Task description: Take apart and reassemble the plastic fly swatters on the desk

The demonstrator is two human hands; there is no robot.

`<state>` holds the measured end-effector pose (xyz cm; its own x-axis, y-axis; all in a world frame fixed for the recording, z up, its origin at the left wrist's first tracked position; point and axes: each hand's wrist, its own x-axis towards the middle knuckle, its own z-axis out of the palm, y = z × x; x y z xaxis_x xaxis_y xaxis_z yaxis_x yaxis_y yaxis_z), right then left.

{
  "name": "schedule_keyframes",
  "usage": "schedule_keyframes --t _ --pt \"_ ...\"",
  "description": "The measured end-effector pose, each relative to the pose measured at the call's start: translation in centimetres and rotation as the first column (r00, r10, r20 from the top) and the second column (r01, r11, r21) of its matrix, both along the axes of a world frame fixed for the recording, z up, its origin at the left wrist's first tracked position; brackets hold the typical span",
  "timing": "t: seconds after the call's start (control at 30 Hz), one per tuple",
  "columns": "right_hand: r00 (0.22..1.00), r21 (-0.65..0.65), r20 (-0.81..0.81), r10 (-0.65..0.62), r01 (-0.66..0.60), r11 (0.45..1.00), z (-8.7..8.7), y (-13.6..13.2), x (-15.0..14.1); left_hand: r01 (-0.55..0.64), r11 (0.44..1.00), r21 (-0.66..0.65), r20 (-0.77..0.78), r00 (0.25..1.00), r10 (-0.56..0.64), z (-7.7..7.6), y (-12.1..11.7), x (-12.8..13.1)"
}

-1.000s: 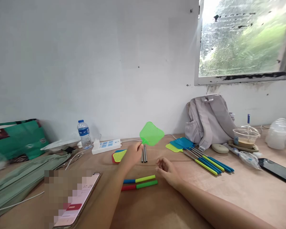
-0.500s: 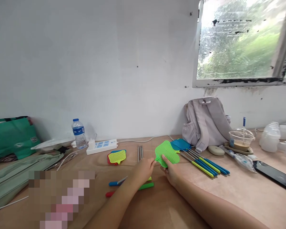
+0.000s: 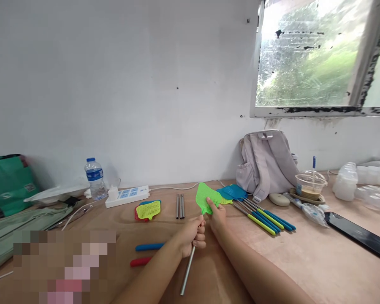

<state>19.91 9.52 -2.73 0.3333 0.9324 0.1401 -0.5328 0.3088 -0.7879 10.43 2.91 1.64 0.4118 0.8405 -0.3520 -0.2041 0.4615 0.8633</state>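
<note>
While the left hand [image 3: 193, 236] is curled fully around the metal rod [image 3: 188, 271] at the frame's lower center, the right hand [image 3: 218, 217], thumb extended, clamps the green swatter head [image 3: 204, 195] just below and right of center.

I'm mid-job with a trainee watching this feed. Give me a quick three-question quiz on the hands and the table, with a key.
1. Short answer: what does the left hand grip?
2. True or false: the right hand holds the long red handle.
3. Multiple choice: in the camera's view, where is the clear plastic bottle with the blue cap relative to the white rectangular power strip?
A. To its left
B. To its right
C. On top of it

Key:
1. A thin silver metal rod.
2. False: the right hand holds the bright green mesh swatter head.
3. A.
</note>
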Motion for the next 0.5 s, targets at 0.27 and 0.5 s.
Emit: schedule_keyframes --t 0.27,0.5 --pt "0.996 -0.061 -0.029 0.085 -0.086 0.994 -0.7 1.2 0.2 -0.115 0.956 -0.269 0.393 0.893 0.218 0.0 -1.4 2.3" --pt "0.982 -0.038 0.097 0.163 -0.16 0.986 -0.5 1.2 0.6 -0.17 0.936 -0.307 0.433 0.851 0.297 0.2 -2.3 3.2"
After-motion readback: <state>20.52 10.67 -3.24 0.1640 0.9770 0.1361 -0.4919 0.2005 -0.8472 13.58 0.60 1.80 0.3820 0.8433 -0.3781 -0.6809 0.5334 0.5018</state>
